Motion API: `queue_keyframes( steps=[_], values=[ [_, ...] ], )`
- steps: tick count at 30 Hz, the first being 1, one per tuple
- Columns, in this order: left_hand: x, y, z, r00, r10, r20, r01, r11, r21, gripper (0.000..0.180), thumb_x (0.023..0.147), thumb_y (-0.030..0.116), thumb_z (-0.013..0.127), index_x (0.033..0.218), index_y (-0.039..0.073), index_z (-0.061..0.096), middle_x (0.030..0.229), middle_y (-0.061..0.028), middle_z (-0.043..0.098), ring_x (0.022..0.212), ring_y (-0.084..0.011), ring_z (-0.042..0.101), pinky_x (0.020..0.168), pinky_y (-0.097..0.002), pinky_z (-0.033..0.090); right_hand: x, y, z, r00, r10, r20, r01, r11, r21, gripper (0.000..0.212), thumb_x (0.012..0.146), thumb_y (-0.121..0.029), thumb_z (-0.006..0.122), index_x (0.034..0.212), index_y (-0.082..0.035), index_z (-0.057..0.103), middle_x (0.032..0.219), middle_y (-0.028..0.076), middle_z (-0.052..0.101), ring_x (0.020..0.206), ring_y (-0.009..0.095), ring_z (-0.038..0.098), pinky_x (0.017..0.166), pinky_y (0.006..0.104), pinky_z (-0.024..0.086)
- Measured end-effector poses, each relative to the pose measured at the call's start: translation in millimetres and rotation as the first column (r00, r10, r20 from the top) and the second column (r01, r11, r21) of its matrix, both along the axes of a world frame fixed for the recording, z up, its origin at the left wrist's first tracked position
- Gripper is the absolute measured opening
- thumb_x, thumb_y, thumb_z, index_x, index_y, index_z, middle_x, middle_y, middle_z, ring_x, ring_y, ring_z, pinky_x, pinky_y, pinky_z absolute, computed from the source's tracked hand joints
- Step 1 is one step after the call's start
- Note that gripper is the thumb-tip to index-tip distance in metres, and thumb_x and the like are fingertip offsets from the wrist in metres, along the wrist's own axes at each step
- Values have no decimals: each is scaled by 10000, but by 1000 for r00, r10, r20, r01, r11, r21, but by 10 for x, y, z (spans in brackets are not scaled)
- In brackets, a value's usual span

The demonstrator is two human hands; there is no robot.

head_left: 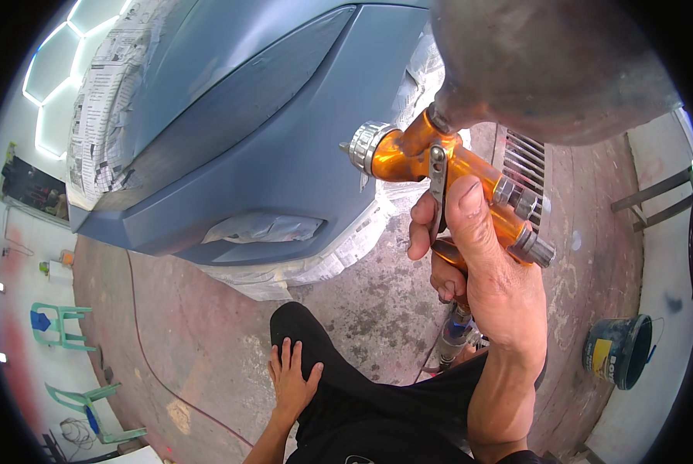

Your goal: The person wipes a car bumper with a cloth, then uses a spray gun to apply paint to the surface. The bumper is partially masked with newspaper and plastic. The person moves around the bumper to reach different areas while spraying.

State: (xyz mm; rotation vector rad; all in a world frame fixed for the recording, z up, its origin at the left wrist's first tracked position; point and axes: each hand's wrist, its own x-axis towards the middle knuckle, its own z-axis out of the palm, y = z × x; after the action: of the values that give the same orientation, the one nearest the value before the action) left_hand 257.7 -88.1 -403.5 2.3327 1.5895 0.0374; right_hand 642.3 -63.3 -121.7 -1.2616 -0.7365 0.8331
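My right hand (495, 282) is wrapped round the grip of an orange spray gun (470, 170), with fingers at its metal trigger. A big grey cup (551, 66), blurred by nearness, sits on top of the gun. The silver nozzle points left, toward a grey-blue car bumper (285, 182). Below the grip, an air fitting (456, 329) shows partly behind my wrist. With fingers spread, my left hand (294, 379) rests on my black-trousered leg (312, 332). Newspaper masking (103, 116) borders the bodywork, and a wrapped piece (265, 227) fills the bumper's lower recess.
A thin dark red hose (139, 321) snakes over the stained floor (207, 309). Green plastic chairs (62, 329) stand at the left wall. On the right are a dark bucket (617, 352) and a metal frame (656, 192). A slatted grate (526, 158) lies beyond the gun.
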Motion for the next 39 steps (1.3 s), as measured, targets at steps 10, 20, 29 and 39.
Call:
queue_keyframes(
  steps=[10, 20, 29, 39],
  values=[
    [-50, 8, -122, 996, 9, 86, -14, 998, 56, 722, 993, 413, 762, 1568, 19, 573, 1726, -219, 407, 1578, -539, 311, 1275, -653, 275, 77, 84, -27, 952, -305, -38, 305, 952, -2, 600, 1111, -633, 599, 1083, -43, 705, 826, 84, 703, 509, 45, 469, 472, 217, 411],
    [-46, 34, -188, 994, -11, 107, -3, 991, 132, 698, 951, 390, 808, 1520, 39, 610, 1661, -208, 480, 1537, -541, 363, 1246, -660, 315, -81, 51, -47, 965, -257, 56, 259, 966, -21, 629, 1116, -637, 584, 1126, -19, 702, 827, 69, 691, 527, 46, 460, 479, 218, 392],
    [30, 107, -269, 988, 19, 156, -39, 991, 126, 672, 961, 445, 787, 1489, 55, 645, 1658, -175, 493, 1554, -515, 351, 1234, -668, 305, -105, -311, -639, 974, -221, 50, 225, 970, -96, 613, 1128, -633, 561, 1208, -32, 650, 866, 93, 683, 538, 55, 438, 523, 237, 394],
    [-84, 169, -255, 979, -191, 70, 191, 982, 17, 543, 1065, 342, 655, 1538, 78, 634, 1746, -113, 445, 1657, -481, 237, 1293, -722, 180, -535, -584, -1308, 987, -147, -60, 127, 957, -261, 661, 1139, -682, 454, 1226, -51, 629, 996, 110, 713, 550, 52, 403, 565, 249, 405]
  ],
)
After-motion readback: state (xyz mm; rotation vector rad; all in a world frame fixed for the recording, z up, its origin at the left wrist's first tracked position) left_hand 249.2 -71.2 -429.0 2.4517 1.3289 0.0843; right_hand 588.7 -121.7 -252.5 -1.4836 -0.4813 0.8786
